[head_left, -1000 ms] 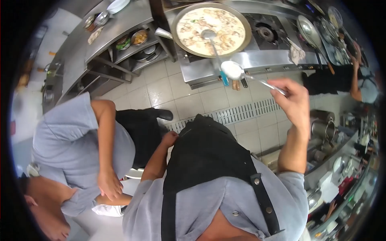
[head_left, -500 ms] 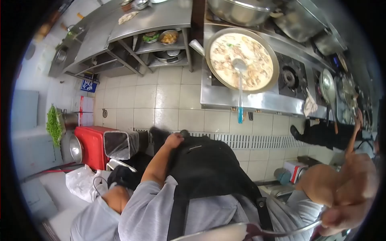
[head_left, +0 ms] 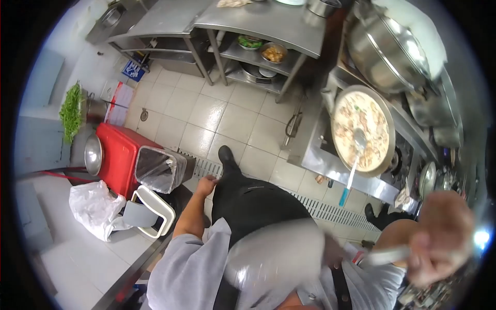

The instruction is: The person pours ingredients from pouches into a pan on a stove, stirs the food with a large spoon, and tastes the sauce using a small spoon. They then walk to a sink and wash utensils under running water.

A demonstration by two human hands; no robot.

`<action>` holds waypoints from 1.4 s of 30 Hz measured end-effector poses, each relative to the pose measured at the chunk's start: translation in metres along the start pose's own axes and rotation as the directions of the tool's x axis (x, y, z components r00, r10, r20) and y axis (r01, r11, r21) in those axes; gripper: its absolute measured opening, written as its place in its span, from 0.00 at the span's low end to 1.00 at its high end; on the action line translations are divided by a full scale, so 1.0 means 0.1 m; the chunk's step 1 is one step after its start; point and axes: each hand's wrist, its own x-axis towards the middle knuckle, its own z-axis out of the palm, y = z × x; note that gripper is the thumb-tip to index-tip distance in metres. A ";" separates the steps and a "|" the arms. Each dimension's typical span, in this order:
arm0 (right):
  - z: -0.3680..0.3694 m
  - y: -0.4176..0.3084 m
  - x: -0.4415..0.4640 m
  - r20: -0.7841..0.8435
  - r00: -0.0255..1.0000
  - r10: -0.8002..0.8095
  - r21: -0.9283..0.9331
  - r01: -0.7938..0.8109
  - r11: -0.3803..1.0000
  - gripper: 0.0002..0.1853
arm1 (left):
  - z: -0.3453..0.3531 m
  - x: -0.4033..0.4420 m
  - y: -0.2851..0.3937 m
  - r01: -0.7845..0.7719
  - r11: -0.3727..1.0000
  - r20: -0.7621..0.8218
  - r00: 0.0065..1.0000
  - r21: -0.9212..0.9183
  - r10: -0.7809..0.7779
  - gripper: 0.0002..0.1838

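Observation:
My right hand (head_left: pixel 442 237), blurred and close to the camera, is closed around the handle of a shiny metal spoon (head_left: pixel 279 256). The spoon's bowl looks large and smeared in front of my chest. By my thigh hangs my left hand (head_left: pixel 207 185), its fingers curled in with nothing visible in them. On the stove to the right sits a wide pan (head_left: pixel 385 168) of creamy white stew (head_left: pixel 361 121) with pale brown pieces and a bit of green. A ladle (head_left: pixel 352 178) with a blue handle end rests in it, the handle sticking out over the stove's front edge.
Large steel pots (head_left: pixel 387 57) stand behind the pan. A steel table (head_left: pixel 258 26) has bowls on its shelf. At left are a red bin (head_left: pixel 116 160), a lined bin (head_left: pixel 160 170), a plastic bag (head_left: pixel 95 206) and leafy greens (head_left: pixel 71 111). Another person's dark boot (head_left: pixel 371 214) shows at right.
The view has turned, so the stove and pan now lie farther right. The spoon's bowl has come up into view before my chest. My left hand remains low by my thigh.

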 end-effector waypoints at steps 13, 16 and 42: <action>3.70 1.81 1.76 0.117 0.624 0.772 0.555 -0.686 0.470 0.13 | -2.92 0.48 2.71 -0.358 0.747 -0.009 0.904 -0.561 0.426 0.18; 4.26 2.14 2.22 0.130 0.652 0.747 0.630 -0.636 0.445 0.15 | -3.58 0.65 3.25 -0.390 0.655 -0.012 0.865 -0.648 0.502 0.19; 8.02 4.55 7.87 0.530 0.588 0.611 0.728 -0.685 0.028 0.18 | -8.58 3.54 1.93 -0.430 0.449 -0.475 0.880 -0.783 0.014 0.12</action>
